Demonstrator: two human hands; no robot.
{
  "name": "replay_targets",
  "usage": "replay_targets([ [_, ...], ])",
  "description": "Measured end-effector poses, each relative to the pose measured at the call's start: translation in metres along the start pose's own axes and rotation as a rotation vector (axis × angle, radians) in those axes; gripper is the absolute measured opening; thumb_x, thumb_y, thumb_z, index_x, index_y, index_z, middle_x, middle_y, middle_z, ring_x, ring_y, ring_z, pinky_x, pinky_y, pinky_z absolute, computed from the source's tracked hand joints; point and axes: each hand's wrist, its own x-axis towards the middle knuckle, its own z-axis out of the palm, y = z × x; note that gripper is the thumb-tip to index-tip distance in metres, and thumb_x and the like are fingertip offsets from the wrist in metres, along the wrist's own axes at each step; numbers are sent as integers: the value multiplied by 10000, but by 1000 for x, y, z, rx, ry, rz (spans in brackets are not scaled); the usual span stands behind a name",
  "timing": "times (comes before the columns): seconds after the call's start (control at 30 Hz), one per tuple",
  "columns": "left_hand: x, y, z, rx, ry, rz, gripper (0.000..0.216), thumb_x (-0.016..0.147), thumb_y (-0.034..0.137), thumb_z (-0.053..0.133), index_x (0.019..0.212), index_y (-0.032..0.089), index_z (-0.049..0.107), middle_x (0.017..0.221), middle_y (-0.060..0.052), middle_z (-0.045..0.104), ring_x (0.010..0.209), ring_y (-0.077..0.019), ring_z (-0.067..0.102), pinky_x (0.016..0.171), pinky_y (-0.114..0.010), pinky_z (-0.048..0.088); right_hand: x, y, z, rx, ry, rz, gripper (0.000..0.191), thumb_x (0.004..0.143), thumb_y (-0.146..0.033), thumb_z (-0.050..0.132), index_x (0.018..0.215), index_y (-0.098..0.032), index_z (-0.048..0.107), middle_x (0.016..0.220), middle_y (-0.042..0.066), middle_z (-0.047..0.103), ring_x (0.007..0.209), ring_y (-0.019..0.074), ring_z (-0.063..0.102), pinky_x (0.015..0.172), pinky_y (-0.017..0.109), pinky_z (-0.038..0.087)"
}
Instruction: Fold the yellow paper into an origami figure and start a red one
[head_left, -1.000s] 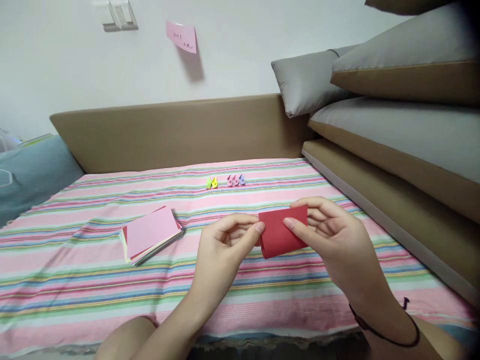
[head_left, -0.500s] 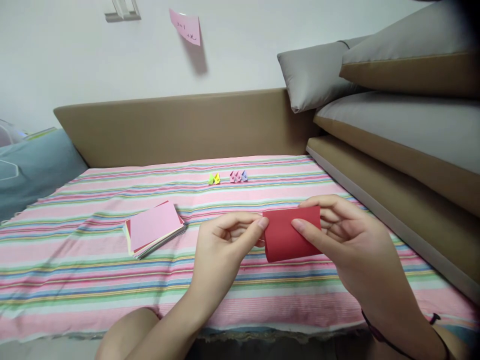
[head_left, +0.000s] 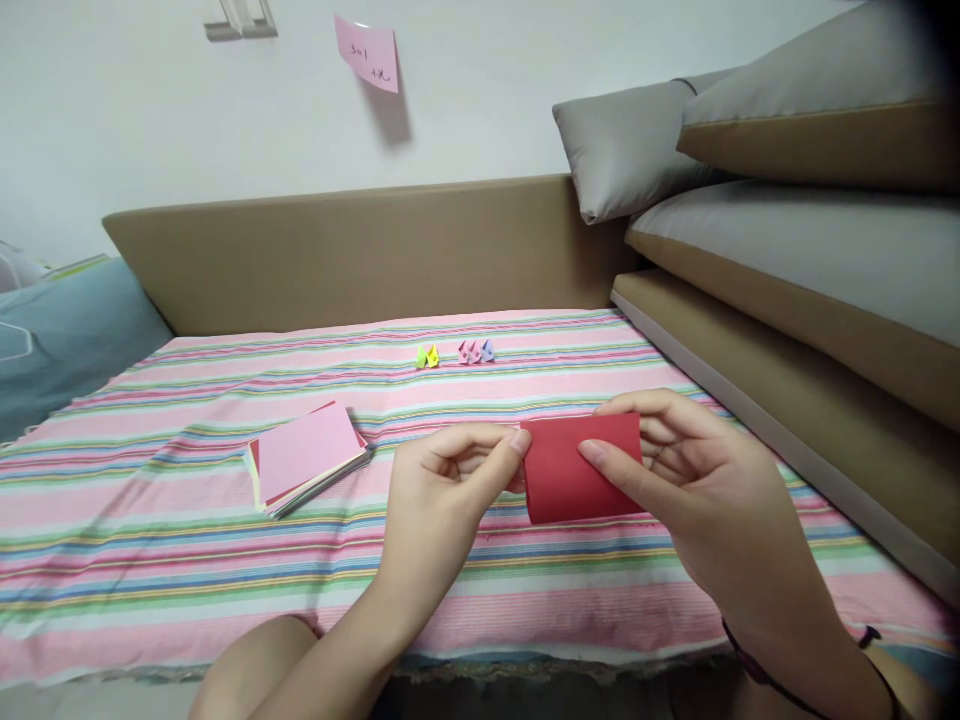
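The left hand pinches the red paper at its far left corner; the right hand grips its right side.

The left hand and right hand hold red paper (bent over at its lower edge) above striped cloth.

Pink multicolour-striped cloth | rectangular stack of coloured paper, pink uppermost | two green-and-yellow folded shapes, probably paper | three pink-and-lilac folded shapes
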Motion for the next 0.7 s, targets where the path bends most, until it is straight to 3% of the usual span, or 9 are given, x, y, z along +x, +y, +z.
replay_targets([
  [0.23,0,1,0,27,-1,25,112,775,264,696,729,193,769,658,-4,719,589,-126,660,542,-192,579,-1,-1,0,-30,20,-2,252,720,-350,760,911,-280,610,844,10,698,767,181,664,645,275,547],
  [0.53,-3,4,-1,130,43,84,151,771,261,689,652,179,730,629,-6,708,575,-138,651,526,-201,567,-4,-3,1,-33,17,14,276,713,-377,759,916,-273,604,834,15,694,757,199,670,643,307,547],
  [0.7,-4,6,-1,149,55,126,120,775,239,683,682,194,744,619,9,703,569,-123,649,531,-173,552,-5,-6,2,-26,4,-8,258,721,-349,757,919,-271,612,831,6,704,746,171,670,635,262,546],
])
